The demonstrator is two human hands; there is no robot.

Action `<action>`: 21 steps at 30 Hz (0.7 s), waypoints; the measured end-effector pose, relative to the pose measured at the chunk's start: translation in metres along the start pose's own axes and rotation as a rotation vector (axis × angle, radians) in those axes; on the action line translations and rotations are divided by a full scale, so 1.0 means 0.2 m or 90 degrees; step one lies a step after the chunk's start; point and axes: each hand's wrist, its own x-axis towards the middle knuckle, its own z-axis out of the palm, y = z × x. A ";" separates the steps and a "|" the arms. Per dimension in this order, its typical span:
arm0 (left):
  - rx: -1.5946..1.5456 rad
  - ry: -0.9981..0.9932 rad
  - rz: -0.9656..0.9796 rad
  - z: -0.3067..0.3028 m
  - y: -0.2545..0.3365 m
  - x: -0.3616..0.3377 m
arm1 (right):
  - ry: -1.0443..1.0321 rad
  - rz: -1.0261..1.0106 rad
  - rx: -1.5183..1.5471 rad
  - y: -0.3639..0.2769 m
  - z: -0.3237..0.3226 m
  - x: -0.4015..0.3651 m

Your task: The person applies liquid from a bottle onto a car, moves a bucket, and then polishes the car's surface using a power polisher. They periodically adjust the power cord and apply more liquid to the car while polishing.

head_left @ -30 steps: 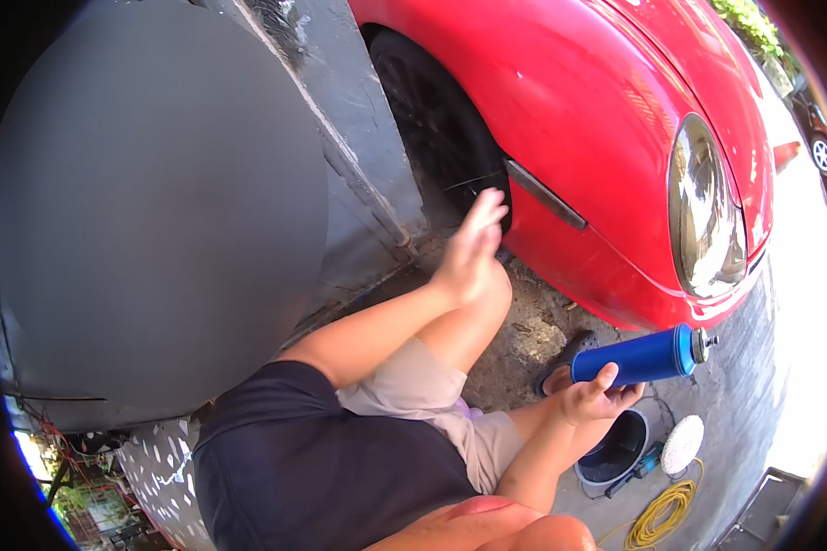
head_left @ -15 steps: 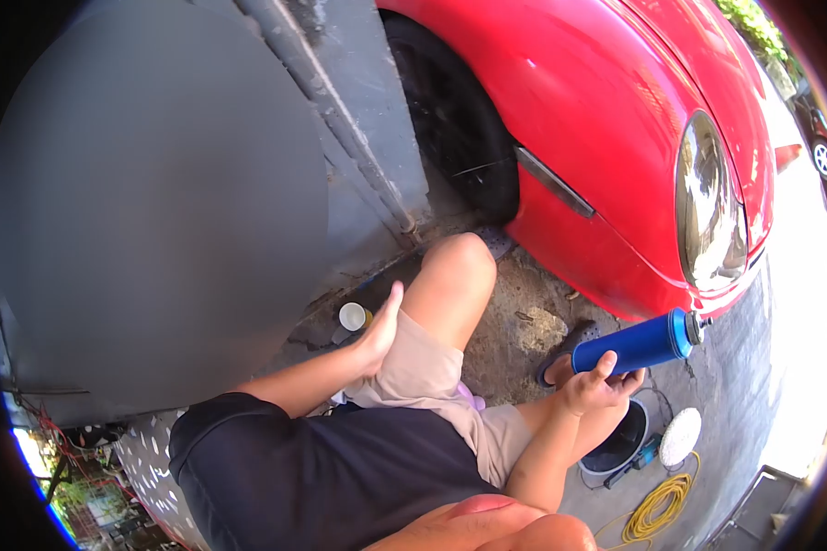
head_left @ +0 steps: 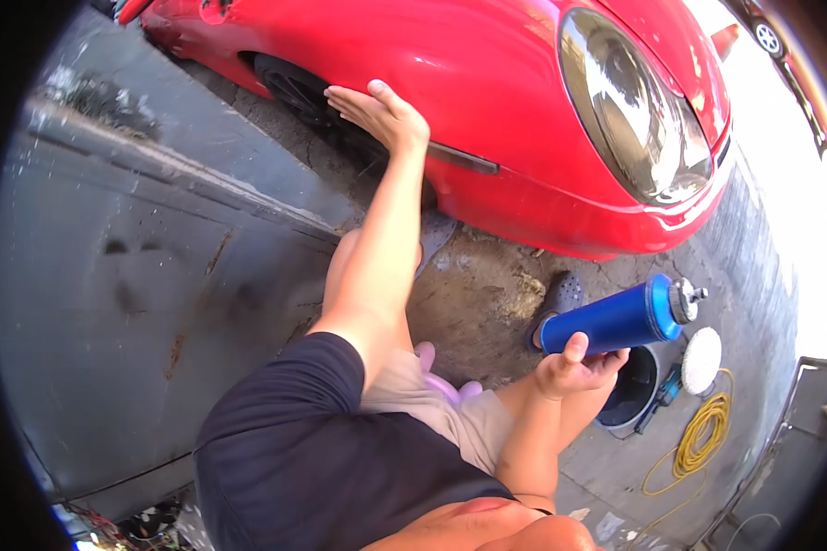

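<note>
My left hand point(head_left: 377, 115) lies flat, fingers spread, on the red car's fender point(head_left: 487, 83) just above the front wheel point(head_left: 289, 87). My right hand point(head_left: 574, 367) grips a blue bottle point(head_left: 616, 320) with a grey nozzle cap, held on its side and pointing right, low in front of the car's bumper. I am crouched, with my knees and beige shorts below my arms. The car's headlight point(head_left: 634, 106) sits at the upper right.
A grey metal wall or gate point(head_left: 147, 303) stands close on the left. On the concrete at lower right are a dark bucket point(head_left: 629, 390), a white polishing pad point(head_left: 703, 360), a polishing tool point(head_left: 662, 395) and a coiled yellow cable point(head_left: 698, 432). A dark sandal point(head_left: 556, 298) lies near the bumper.
My left hand rose from my knee to the fender above the wheel. The view swung left and down along the car. The blue bottle stayed in my right hand.
</note>
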 end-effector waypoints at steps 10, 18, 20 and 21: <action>-0.009 0.066 -0.018 0.30 0.39 -0.76 | 0.053 -0.016 -0.027 -0.06 -0.05 0.05; -0.481 -0.493 -0.162 -0.01 0.80 -1.37 | 0.051 -0.045 0.009 -0.06 -0.05 0.04; -0.577 -0.483 -0.275 -0.14 0.60 -1.16 | 0.038 -0.061 0.027 -0.04 -0.03 0.00; -0.617 -0.437 -0.309 -0.24 0.51 -1.03 | 0.038 -0.028 0.064 -0.04 -0.02 -0.03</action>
